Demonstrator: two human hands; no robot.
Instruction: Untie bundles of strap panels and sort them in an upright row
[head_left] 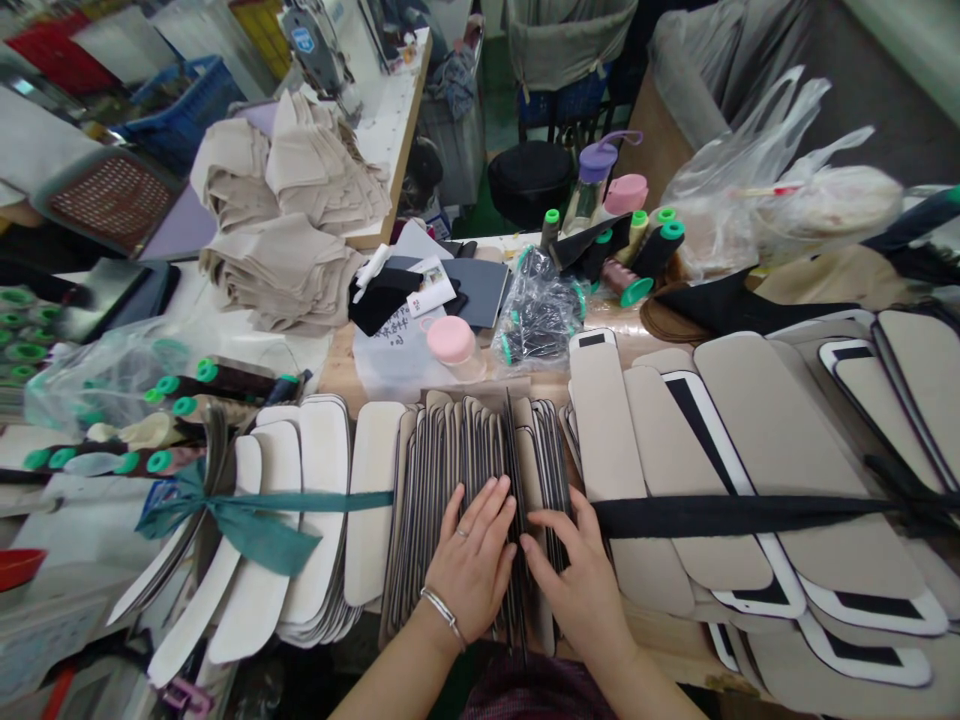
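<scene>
On the counter, panels stand edgewise under the left hand, its fingers flat and loose; whether the right hand grips any, I can't tell. A lopsided push could topple them.

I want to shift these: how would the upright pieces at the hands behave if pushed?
The upright pieces may tip against each other, since they stand on edge. Each looks fairly stiff, holding itself straight, and likely light, being thin.

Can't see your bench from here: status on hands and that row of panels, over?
Left hand flat on the row of panels, packed on edge. Right hand spread at its right end. Close either side: white pieces left, beige pieces right.
</scene>
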